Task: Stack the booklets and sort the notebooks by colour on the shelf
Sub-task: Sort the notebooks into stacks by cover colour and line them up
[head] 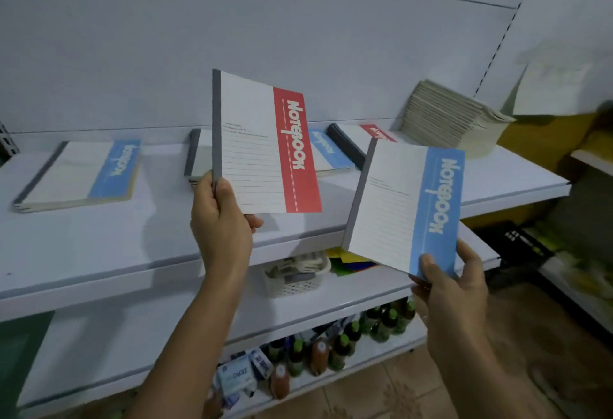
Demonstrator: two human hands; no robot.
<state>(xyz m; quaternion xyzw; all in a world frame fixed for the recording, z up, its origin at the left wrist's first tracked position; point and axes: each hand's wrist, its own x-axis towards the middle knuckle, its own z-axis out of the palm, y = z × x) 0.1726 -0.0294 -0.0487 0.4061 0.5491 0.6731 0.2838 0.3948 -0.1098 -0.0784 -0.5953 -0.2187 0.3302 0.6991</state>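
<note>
Both hands are up in front of the top shelf (99, 246), one notebook in each.

Centre of frame, the left hand (220, 219): grip closed on the red notebook (265, 143) at its lower spine corner, thumb on the cover, fingers behind. Book held upright, cover facing the camera.

Lower right, the right hand (454, 282): grip closed on the blue notebook (408, 209) at its lower outer corner, thumb on the blue band. Book tilted, held in front of the shelf edge.

On the shelf:
- A blue-banded pile (83, 175) lies flat at mid left.
- A second blue-banded notebook (328, 150) is partly hidden behind the held red one.
- A red-banded notebook (365, 135) with a dark spine lies just right of that.
- The stack of booklets (444, 120) sits at upper right near the back panel, edges splayed.

Handling, as judged:
- The notebooks look like thin soft-cover books and light; a one-corner pinch carries each with no sag showing.
- Covers look smooth, so perhaps slippery once stacked (the booklet stack fans out at its edge).
- The taped spine should be the stiffest edge. Take hold there, or support flat from beneath when laying a book down.
- Corners will likely bend if pushed in edge-first.
- Booklets are probably floppy singly. Better squared as a block, palms on opposite sides.

Lower shelves hold a white basket (295, 281) and bottles (331, 349), neither part of the job.
</note>
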